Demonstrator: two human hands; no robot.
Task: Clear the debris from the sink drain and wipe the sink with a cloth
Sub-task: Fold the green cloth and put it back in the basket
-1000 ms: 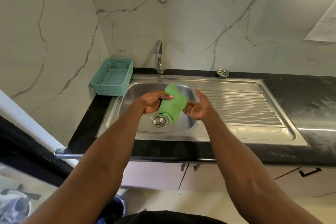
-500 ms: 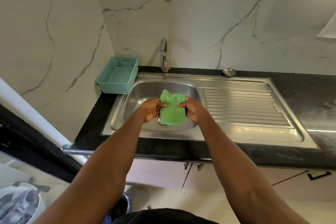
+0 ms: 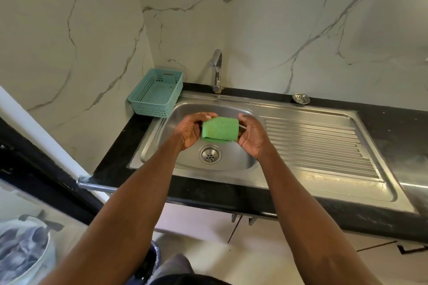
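A folded green cloth is held above the sink basin, pinched at one end by the left hand and at the other by the right hand. The drain lies just below the hands and looks free of debris. For a good wipe, the cloth should be kept folded flat, lowered, and pressed evenly along the basin walls.

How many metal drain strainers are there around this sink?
2: one drain strainer sits in the basin bottom below the hands; a loose strainer rests at the sink's back edge by the wall.
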